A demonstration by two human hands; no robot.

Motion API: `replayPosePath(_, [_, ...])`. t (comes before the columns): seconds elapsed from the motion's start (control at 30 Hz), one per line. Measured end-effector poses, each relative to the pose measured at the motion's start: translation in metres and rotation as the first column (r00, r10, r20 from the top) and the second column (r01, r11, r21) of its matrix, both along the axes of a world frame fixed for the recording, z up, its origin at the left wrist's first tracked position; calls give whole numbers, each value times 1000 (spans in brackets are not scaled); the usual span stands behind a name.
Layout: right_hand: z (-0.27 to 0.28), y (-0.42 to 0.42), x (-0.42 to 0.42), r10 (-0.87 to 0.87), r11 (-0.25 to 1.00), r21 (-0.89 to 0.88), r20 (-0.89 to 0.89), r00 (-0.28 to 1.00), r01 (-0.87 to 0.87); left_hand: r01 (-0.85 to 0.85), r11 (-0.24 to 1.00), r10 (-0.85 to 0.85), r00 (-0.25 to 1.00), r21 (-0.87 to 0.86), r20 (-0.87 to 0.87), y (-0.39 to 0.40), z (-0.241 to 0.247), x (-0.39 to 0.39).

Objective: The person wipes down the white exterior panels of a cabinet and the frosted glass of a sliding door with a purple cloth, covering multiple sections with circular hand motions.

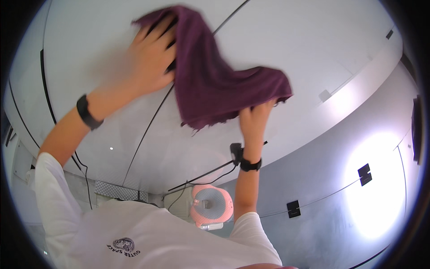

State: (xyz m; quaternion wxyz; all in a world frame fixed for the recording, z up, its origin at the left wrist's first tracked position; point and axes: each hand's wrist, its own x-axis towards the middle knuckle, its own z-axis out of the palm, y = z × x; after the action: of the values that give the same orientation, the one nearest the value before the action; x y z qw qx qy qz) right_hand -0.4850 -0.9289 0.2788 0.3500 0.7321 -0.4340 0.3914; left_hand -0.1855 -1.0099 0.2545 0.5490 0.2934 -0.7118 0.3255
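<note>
A dark purple cloth (205,80) with a frayed lower edge hangs folded between my two hands, in front of a glossy white panelled surface (295,37). My left hand (151,57) is at the cloth's upper left, its fingers spread and their tips partly hidden by the fabric. The hand is slightly blurred. My right hand (257,116) grips the cloth's lower right edge from below, and its fingertips are covered by the fabric. Each wrist wears a black band.
Dark seams run through the white panels. Near my right wrist is a black fitting (237,153) with a bar and cable. A pink and grey ring-shaped seat (211,205) lies low. Black square plates (293,209) sit along a cable on the grey wall, beside a bright glare.
</note>
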Motion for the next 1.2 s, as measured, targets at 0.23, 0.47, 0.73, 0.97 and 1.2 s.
replayPosePath(0.23, [54,-24,39,-236,941,-272,-100,967,201,-19,999,24,995,-50,93,18,134,-32])
replayPosePath(0.47, [-3,-2,27,-153,985,65,-76,985,158,107,963,-45,969,-249,242,5,120,-46])
replayPosePath(0.73, [105,8,-5,-99,993,-65,33,995,101,-90,991,103,985,-98,138,33,165,-54])
replayPosePath(0.97, [106,-2,-31,-242,947,-242,-112,964,210,-5,1000,7,996,-13,86,33,119,-67])
replayPosePath(1.2, [-28,28,-35,-169,986,-63,-298,940,157,-14,965,-39,980,261,197,53,10,-49])
